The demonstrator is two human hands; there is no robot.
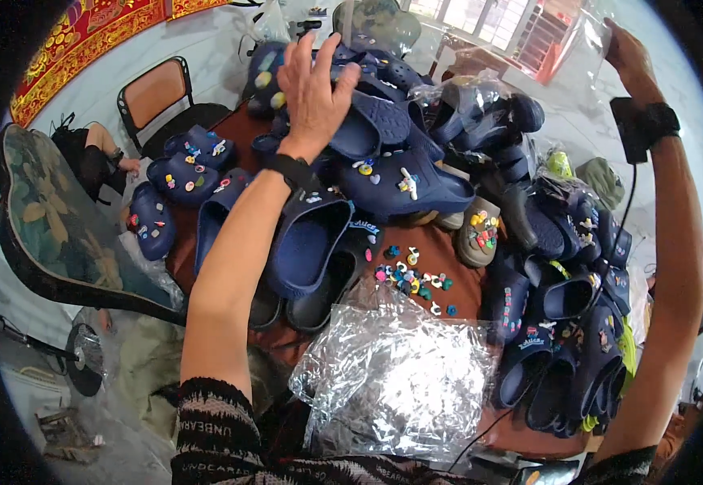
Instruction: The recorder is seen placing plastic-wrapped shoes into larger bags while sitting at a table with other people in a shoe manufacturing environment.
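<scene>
My left hand is raised over the heap of clogs at the far middle, its fingers spread and nothing in them. Behind it lie several navy clogs, one with its ridged sole showing. At the upper right my right hand is lifted high, pinching a clear plastic bag that hangs down to its left. A large navy clog with charms rests just below the left hand. Another navy clog stands beside my left forearm, its opening toward me. Small coloured shoe charms lie in a loose pile.
Crumpled clear plastic bags cover the near edge of the brown table. More navy clogs crowd the right side, near a grey clog. A carved chair back stands left. Another person's hand shows beyond it.
</scene>
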